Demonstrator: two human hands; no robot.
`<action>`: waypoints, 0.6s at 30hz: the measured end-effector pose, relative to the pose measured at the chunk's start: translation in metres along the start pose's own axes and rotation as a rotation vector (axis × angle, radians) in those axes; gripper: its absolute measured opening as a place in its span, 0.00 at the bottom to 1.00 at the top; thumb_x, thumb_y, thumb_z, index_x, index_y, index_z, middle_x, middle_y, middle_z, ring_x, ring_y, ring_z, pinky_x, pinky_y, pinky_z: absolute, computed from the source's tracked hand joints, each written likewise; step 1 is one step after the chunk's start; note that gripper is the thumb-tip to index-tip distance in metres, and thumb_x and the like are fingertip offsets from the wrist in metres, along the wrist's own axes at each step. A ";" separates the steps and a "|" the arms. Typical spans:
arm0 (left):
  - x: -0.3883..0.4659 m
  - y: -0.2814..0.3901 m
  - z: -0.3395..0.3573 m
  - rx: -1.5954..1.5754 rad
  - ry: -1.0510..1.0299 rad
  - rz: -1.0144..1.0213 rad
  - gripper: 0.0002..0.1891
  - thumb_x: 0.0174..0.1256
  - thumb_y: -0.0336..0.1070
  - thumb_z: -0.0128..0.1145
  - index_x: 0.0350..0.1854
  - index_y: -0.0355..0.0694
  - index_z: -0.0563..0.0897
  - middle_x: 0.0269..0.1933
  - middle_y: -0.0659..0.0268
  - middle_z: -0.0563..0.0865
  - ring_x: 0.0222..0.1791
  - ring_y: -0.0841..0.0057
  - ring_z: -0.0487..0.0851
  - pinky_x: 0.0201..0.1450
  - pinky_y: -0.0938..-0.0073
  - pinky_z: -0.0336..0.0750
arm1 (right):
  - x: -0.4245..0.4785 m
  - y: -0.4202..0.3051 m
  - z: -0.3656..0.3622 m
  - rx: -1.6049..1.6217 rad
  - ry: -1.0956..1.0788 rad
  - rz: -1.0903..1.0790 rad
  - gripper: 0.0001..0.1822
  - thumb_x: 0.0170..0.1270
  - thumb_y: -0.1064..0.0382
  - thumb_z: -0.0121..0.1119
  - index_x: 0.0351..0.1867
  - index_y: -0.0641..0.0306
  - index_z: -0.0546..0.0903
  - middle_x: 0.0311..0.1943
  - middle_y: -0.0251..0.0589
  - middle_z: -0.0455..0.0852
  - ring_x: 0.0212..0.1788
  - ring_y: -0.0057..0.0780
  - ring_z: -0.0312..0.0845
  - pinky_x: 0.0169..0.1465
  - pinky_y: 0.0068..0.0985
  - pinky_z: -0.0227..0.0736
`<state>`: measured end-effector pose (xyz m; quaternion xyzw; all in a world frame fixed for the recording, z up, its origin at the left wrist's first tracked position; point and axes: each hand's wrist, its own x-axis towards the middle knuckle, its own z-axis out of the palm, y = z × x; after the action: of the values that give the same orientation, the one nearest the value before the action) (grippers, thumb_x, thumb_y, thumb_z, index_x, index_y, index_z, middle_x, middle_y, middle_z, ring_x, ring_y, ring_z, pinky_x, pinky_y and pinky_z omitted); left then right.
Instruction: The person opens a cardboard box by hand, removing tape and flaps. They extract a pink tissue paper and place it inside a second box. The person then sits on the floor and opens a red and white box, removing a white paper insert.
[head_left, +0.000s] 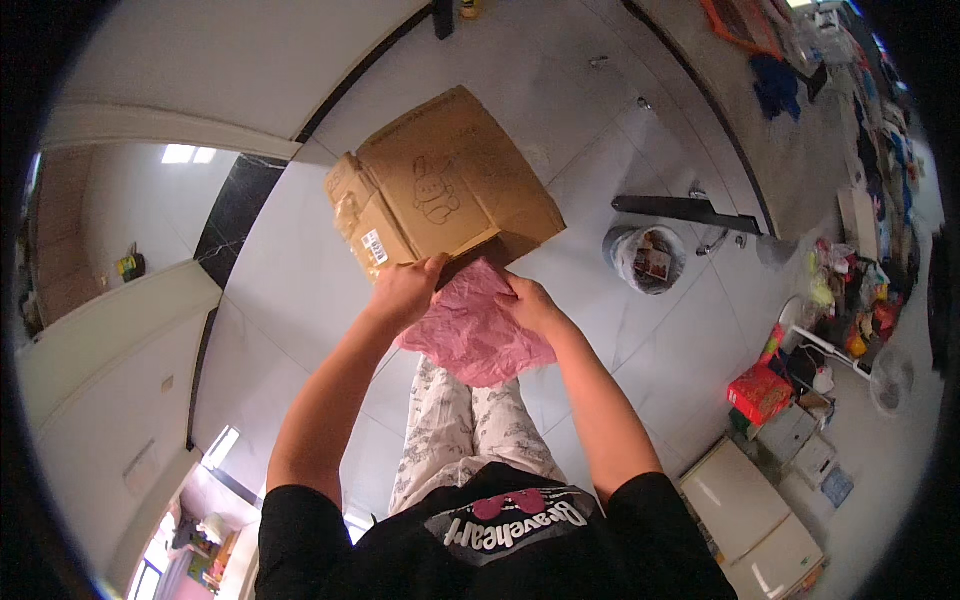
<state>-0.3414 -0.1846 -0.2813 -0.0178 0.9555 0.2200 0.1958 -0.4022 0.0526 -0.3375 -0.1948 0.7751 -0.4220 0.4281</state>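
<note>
A brown cardboard box (442, 172) is held up in front of me, tilted, with a rabbit-like line drawing on the side facing up. Clear tape and a white label with writing mark its left end. My left hand (409, 289) grips the box's near edge, thumb on top. From my right hand (531, 304), pinched between thumb and fingers, a crumpled pink plastic bag (484, 322) hangs below the box and reaches across to my left wrist. The fingers under the box and bag are hidden, and so is most of the box's inside.
A lined waste bin (645, 259) with rubbish in it stands on the tiled floor (277, 277) to the right, beside a black bar-like leg (686, 214). Farther right are a red box (759, 394), a white fan (891, 381) and a pale refrigerator (750, 510). White walls and a doorway lie left.
</note>
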 end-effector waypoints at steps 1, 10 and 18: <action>-0.001 0.001 -0.005 -0.003 -0.003 -0.016 0.19 0.59 0.28 0.47 0.54 0.44 0.77 0.39 0.52 0.85 0.39 0.54 0.84 0.40 0.59 0.79 | 0.007 0.006 -0.004 -0.039 -0.014 0.044 0.24 0.61 0.66 0.59 0.59 0.63 0.73 0.50 0.51 0.82 0.53 0.38 0.78 0.56 0.29 0.69; -0.020 -0.013 -0.056 -0.007 0.131 -0.066 0.21 0.51 0.24 0.49 0.49 0.46 0.78 0.37 0.63 0.86 0.38 0.63 0.85 0.38 0.63 0.79 | 0.019 0.034 -0.018 0.274 0.094 0.212 0.15 0.60 0.63 0.59 0.49 0.62 0.80 0.44 0.48 0.85 0.47 0.42 0.81 0.51 0.32 0.73; -0.024 0.006 -0.048 0.008 0.058 -0.189 0.21 0.50 0.23 0.50 0.47 0.48 0.80 0.38 0.66 0.86 0.36 0.64 0.85 0.36 0.64 0.78 | 0.010 -0.017 -0.007 0.116 0.599 0.293 0.11 0.57 0.66 0.60 0.41 0.65 0.80 0.39 0.53 0.85 0.45 0.51 0.80 0.44 0.36 0.74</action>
<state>-0.3377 -0.2010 -0.2295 -0.1133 0.9557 0.1961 0.1879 -0.4151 0.0393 -0.3265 0.0757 0.8609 -0.4378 0.2478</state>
